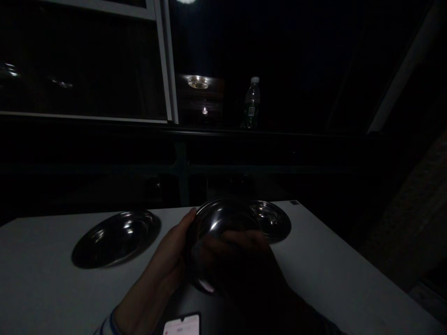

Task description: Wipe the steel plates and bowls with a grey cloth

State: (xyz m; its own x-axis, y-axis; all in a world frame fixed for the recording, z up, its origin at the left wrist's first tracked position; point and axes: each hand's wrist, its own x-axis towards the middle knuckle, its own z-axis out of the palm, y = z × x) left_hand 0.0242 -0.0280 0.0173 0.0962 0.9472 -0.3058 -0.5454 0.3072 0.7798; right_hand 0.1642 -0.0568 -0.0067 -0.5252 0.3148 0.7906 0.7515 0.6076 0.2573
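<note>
So you've got three shiny silver metal dishes over one white flat table point(321, 265). Clocking from the middle one: dish one point(117, 239) lies at 9. Your left hand point(174, 253), also around 9, is half-open, clamping the middle dish's edge. One black-edged rectangular phone point(183, 325), screen lit, sits at 7. Middle dish point(221, 214) is up in front of you; your right hand point(237, 260) curls over it, too dark to tell what it grips. One clear plastic white-capped bottle point(252, 104) stands just past 12, dish three point(274, 221) at 2.
</note>
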